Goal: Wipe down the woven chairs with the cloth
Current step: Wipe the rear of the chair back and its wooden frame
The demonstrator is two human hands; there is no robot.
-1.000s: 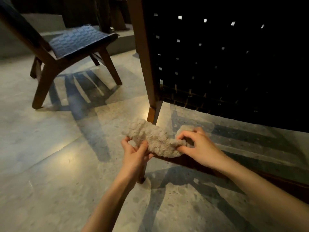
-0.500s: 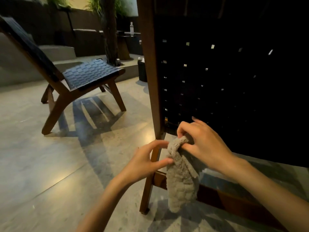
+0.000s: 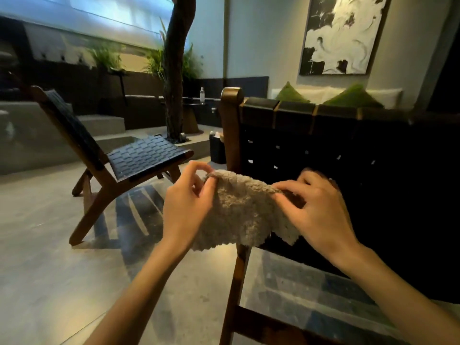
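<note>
A fluffy beige cloth (image 3: 240, 210) is stretched flat between both hands in front of me. My left hand (image 3: 186, 205) pinches its upper left corner. My right hand (image 3: 318, 210) pinches its upper right edge. Just behind the cloth stands the back of a woven chair (image 3: 348, 150), black straps on a dark wooden frame, seen from behind. A second woven chair (image 3: 139, 158) with a dark woven seat stands on the floor to the left.
Grey stone floor (image 3: 49, 245) spreads to the left and under the chairs. A tree trunk (image 3: 174, 70) rises behind, with a small table and a bottle (image 3: 202, 95) beside it. Steps (image 3: 104, 125) lie at the back left, a sofa with green cushions (image 3: 353, 97) at the back right.
The view has tilted up, showing the near chair's top rail and the room. The cloth hung from my right hand; now both hands hold it spread out, higher up.
</note>
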